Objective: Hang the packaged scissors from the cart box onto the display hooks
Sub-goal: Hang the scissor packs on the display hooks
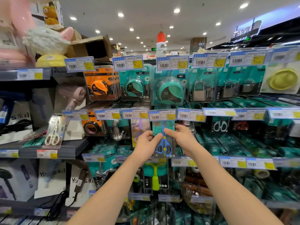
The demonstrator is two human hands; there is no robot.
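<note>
The packaged scissors should be light and fairly stiff, with a slick blister that may slip, so grip the card's side edges near the top. Your left hand and right hand each pinch one edge between thumb and curled fingers. It is a teal card carrying blue-handled scissors with yellow details, upright just under a price tag in the middle row.
</note>
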